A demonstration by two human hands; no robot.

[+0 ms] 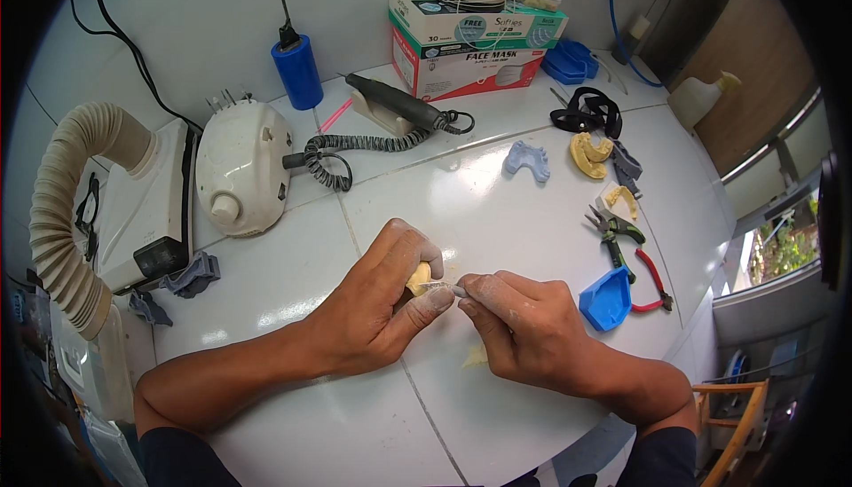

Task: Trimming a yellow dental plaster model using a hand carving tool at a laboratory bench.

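Observation:
Low in the centre, my left hand (390, 310) grips a small cream-yellow plaster piece (419, 274), its fingers curled round it and its thumb below. My right hand (524, 323) is closed on a thin metal tool (458, 291), whose flat end meets the piece near my left thumb; most of the tool is hidden by my fingers. Both hands look dusted with pale powder. Pale shavings (476, 356) lie on the white tiled worktop (311, 372) by my right hand.
White control box (240, 172), handpiece (390, 101) and ribbed hose (71, 185) at left and back; blue cylinder (297, 74); stacked boxes (470, 70); pale blue mould (528, 161), yellow casts (589, 154), black straps (586, 110), pliers (612, 225), red-handled cutters (652, 283), blue tray (605, 301) at right.

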